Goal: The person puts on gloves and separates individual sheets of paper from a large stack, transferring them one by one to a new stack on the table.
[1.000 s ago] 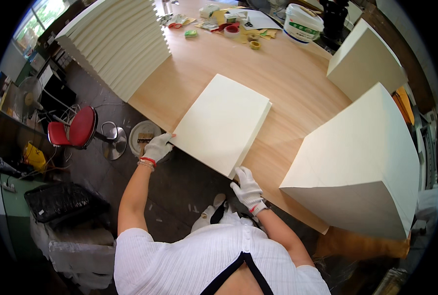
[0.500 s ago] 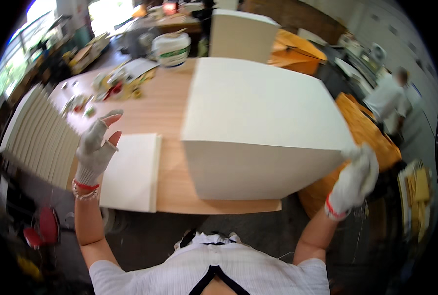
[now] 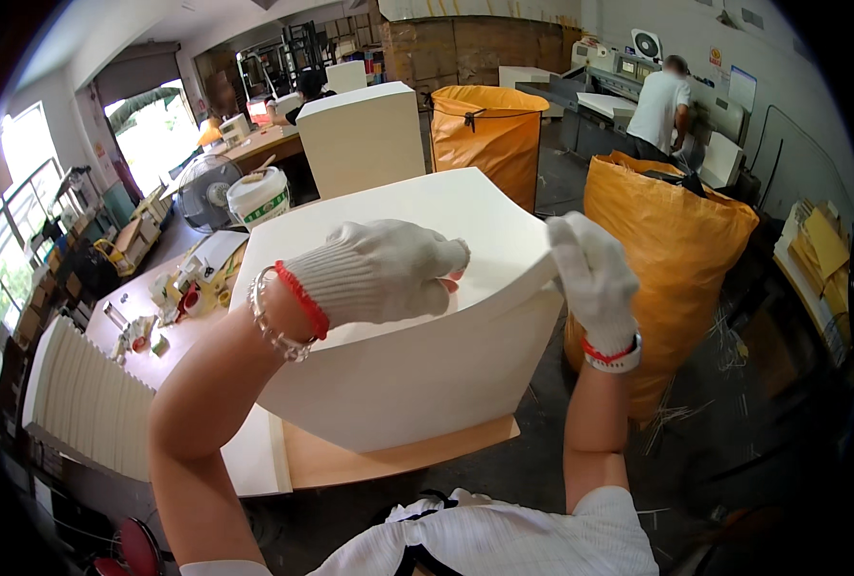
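Note:
A tall stack of large white paper sheets (image 3: pixel 417 374) stands on the wooden table in front of me. My right hand (image 3: pixel 595 283), in a white knit glove, grips the sheets' near right corner, and the top layer bends upward there. Over the top of the stack, my left hand (image 3: pixel 379 269) reaches across to the right. It is gloved too, with bare fingertips showing; thumb and forefinger are apart and hold nothing that I can see. Whether it touches the paper I cannot tell. A smaller white stack (image 3: pixel 254 456) lies by the table's near edge, partly behind my left forearm.
Fanned paper bundles (image 3: pixel 86 403) stand at the left. Tape rolls and small items (image 3: pixel 192 300) litter the table, with a white bucket (image 3: pixel 257 197) behind. Another tall paper stack (image 3: pixel 365 144) rises beyond. Orange sacks (image 3: pixel 657 278) stand at the right; a person (image 3: pixel 659 106) works at a machine.
My left hand has moved right, from beside the smaller stack to over the big one. My right hand now lifts the sheets' corner. The view has tilted up.

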Available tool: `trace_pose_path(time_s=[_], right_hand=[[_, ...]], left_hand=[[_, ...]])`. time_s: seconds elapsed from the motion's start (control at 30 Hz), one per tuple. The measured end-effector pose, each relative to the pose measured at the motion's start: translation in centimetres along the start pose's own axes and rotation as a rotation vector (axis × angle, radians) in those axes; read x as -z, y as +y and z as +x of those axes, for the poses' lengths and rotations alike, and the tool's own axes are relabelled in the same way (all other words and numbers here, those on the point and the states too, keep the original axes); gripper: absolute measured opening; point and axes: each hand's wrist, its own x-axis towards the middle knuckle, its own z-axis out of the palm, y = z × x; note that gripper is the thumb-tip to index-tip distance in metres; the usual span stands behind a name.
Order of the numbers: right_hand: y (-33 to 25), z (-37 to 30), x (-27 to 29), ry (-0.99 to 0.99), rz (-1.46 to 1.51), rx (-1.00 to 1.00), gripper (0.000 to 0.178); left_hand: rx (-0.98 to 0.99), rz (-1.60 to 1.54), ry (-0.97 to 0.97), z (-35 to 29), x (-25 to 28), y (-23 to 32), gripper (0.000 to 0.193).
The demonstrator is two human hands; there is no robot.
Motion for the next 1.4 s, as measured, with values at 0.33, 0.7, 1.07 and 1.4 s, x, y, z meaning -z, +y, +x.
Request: trace_pose_path(time_s=[0.33,0.7,1.07,1.4], right_hand=[[-3.0,4.3,-1.6,-0.246,0.271,-0.237,0.013],[-2.4,1.6,-2.3,0.010,0.450,-0.521,0.024],[-2.6,1.6,-2.5,0.071,0.493,-0.645,0.041],[-2.5,1.6,-2.5,0.041,0.512,-0.554,0.038]], left_hand=[[-0.252,-0.360,0.367,0.8,-5.0,-2.7,0.009],[-0.076,-0.682,0.179,0.2,-3.3,-2.2,0.026],[-0.176,-0.573,0.242,0.2,-3.8,-2.8,0.043],[-0.305,-0.508,0.328,0.2,-4.7,-3.2,0.045]])
